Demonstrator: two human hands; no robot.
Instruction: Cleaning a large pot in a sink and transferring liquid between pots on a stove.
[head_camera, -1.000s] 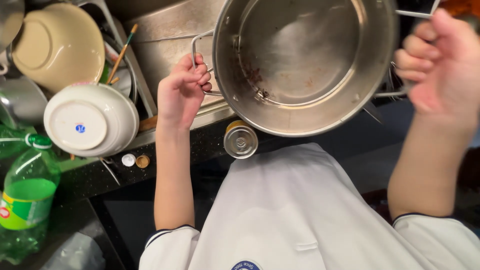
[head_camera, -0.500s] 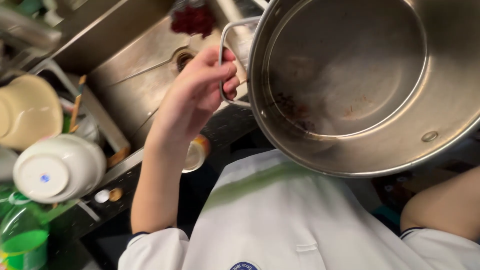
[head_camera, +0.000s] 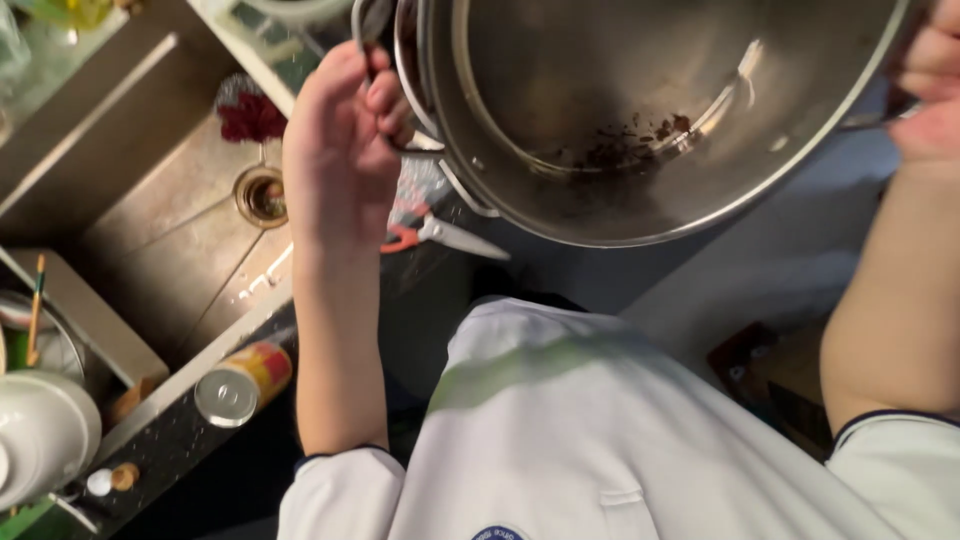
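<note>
Stainless steel fills most of the view: a large round steel pot (head_camera: 640, 110) is held up and tilted toward the camera, with dark crumbs stuck inside near its lower wall. Below and to the left of the left-hand grip lies a steel sink basin (head_camera: 190, 200) with a round drain (head_camera: 262, 195), and a dark red scrubber (head_camera: 250, 115) sits at its far edge. Just under that grip, a pair of scissors with orange handles (head_camera: 440, 233) lies on the dark counter (head_camera: 180, 450). Further down from the grip, on the counter edge, a small can with a yellow and red label (head_camera: 240, 385) lies on its side, and a white ceramic bowl (head_camera: 40, 440) sits at the left border beside 2 small bottle caps (head_camera: 112, 480).

The left hand (head_camera: 340, 150) is raised, fingers curled shut around the pot's wire side handle, forearm running straight down to a white sleeve. The right hand (head_camera: 930, 90) shows only partly at the right border; its fingers appear closed on the pot's opposite handle, the forearm dropping toward the white shirt.
</note>
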